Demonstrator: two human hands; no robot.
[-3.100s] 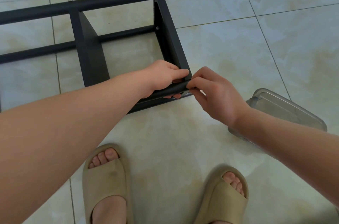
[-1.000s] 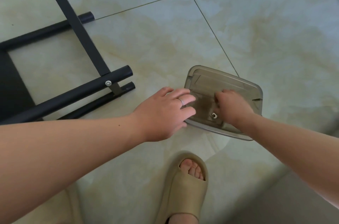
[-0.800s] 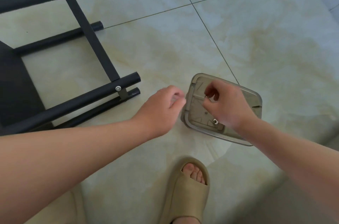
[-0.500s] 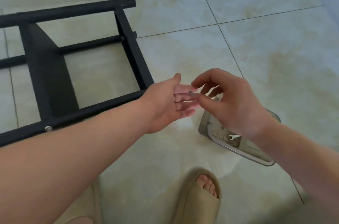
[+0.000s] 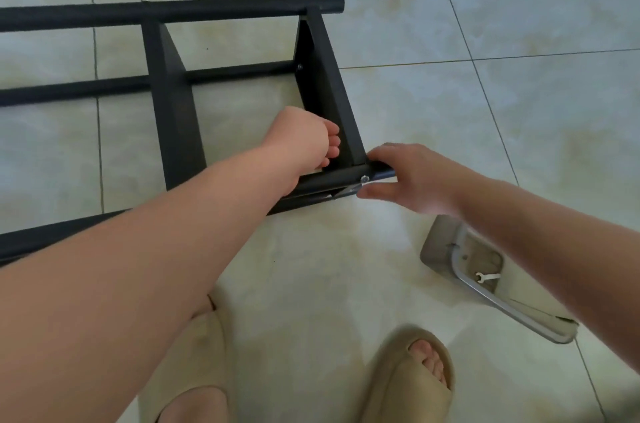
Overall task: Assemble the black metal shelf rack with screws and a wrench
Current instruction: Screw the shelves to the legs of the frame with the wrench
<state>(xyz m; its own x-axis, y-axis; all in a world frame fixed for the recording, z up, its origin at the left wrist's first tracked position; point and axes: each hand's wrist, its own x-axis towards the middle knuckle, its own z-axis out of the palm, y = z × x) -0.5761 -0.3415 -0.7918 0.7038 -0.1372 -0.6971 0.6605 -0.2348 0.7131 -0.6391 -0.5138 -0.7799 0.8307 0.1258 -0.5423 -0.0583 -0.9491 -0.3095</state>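
Note:
The black metal rack [image 5: 173, 93] lies on its side on the tiled floor. My left hand [image 5: 301, 140] reaches inside the frame, just behind the near tube and beside the right end panel [image 5: 329, 100]. Its fingers are curled inward round a small fastener that is hidden in the hand. My right hand [image 5: 412, 180] grips the right end of the near tube [image 5: 329, 181], fingers on top and thumb below. A silver screw head [image 5: 364, 179] shows on that tube beside my right fingertips. A small wrench [image 5: 488, 277] lies in a tray.
The clear grey plastic tray [image 5: 440, 249] sits on the floor at the right, partly under my right forearm. My two feet in beige slides [image 5: 412, 377] stand at the bottom edge. The rack's long tubes run off to the left.
Both hands left the tray and came back to the rack. My right hand passed a small fastener to my left, then took hold of the near tube's end. My left hand went inside the frame.

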